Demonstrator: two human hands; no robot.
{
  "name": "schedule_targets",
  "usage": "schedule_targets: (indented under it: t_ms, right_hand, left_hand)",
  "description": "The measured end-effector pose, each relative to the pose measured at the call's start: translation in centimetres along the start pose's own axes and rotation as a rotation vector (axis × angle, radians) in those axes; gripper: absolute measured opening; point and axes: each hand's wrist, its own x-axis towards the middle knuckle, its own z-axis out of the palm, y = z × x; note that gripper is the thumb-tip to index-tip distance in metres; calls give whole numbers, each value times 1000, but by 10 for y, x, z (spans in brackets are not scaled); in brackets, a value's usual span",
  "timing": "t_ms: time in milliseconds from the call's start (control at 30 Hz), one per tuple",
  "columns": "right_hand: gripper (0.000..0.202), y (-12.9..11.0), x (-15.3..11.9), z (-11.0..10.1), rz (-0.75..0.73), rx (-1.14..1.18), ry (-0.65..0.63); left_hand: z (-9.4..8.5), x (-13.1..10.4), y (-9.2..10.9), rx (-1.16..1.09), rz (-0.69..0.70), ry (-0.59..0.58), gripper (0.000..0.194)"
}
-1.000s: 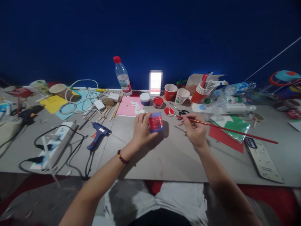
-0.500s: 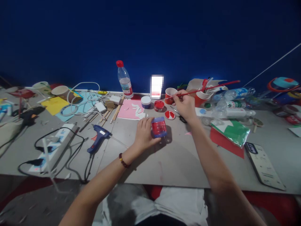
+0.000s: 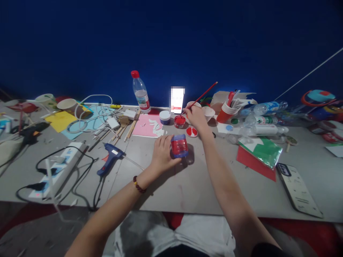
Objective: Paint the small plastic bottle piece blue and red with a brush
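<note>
**Brush goes back to the red paint pot**

Since half a second ago the right hand (image 3: 197,116) has drawn in from the paper cups and dropped lower, so that the thin red-handled paintbrush (image 3: 201,97) now tips down into the small open pot of red paint (image 3: 179,121) instead of lying level above it. Its fingers are pinched narrowly round the brush near the bristle end, and the handle slants up and to the right against the blue wall.

The left hand (image 3: 162,154) has barely shifted. Its fingers wrap the side of the small clear plastic container with blue bands (image 3: 179,145), holding it on the grey surface (image 3: 203,178) in front of the person, nearer than the paint pot.

Most of the container's body already looks red, while the bands at top and bottom show blue. By my judgement the painting is well along but not finished, and the brush is being reloaded for more coats or touch-ups.

A round red-smeared lid (image 3: 192,131) lies between pot and container. A blue glue gun (image 3: 109,157) lies to the left, and a clear water bottle with a red cap (image 3: 140,91) stands by the wall.
</note>
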Motion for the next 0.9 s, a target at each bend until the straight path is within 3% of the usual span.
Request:
schedule_targets:
  t_ms: [400,600,767,900]
  right_hand:
    - [14,-9,-1,16,1,-74,-98]
    - [13,-13,0,7,18,-84,-142]
    - [13,-11,0,-4,9,-53,-92]
    - [14,-8,2,0,34,-25,-45]
  left_hand:
    - [-1,-1,0,-5,9,-23,85]
    - [-1,-1,0,12,13,14,85]
    - [-2,0,0,3,39,24,85]
    - [-2,0,0,6,22,3,86]
